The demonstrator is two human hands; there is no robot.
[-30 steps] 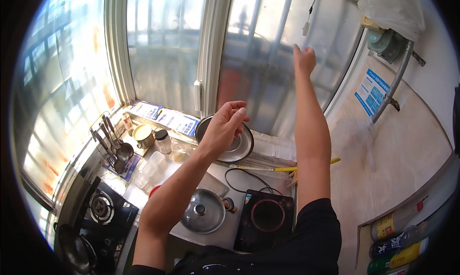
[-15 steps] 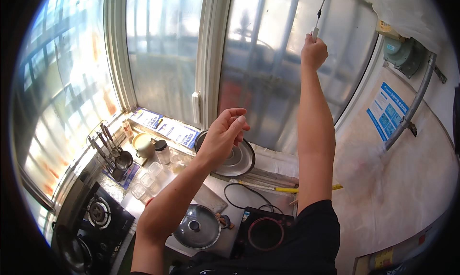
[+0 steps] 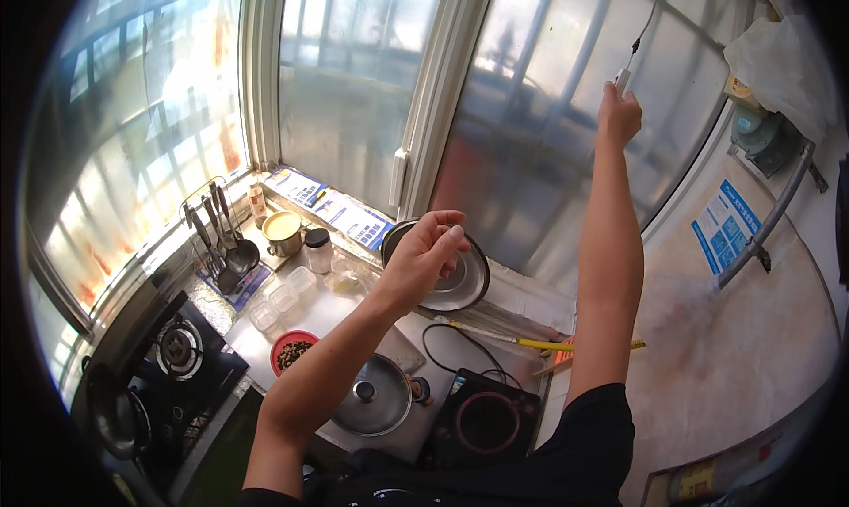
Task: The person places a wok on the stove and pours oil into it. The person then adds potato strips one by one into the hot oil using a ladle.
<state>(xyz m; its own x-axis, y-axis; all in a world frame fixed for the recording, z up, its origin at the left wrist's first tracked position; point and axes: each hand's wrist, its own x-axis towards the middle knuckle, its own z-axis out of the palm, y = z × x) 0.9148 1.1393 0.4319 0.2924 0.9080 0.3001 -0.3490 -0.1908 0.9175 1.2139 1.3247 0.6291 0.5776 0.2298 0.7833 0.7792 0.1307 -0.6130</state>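
1. Cord (image 3: 655, 16), thin and grey, hangs before a frosted windowpane (image 3: 539, 144), with a small white fitting (image 3: 623, 79) at its lower end.
2. The right hand (image 3: 621, 118), raised on an outstretched arm, grasps the fitting's lower part; its upper end projects above the fingers toward the cord.
3. The left hand (image 3: 426, 258) is half open, its fingers loosely curled, well apart from the fitting and in front of a round metal pan or lid (image 3: 466, 283); which of the two cannot be told.
4. Beside the left forearm, a red bowl (image 3: 295, 335) holds small dark and pale pieces.
5. A glass lid (image 3: 382, 411) covers a pan; its contents are unclear.
6. Farther back stand clear plastic boxes (image 3: 283, 297), contents indistinct, a dark-lidded jar (image 3: 318, 256), and a metal pot (image 3: 285, 244), yellow at the top, whether lid or filling being uncertain.
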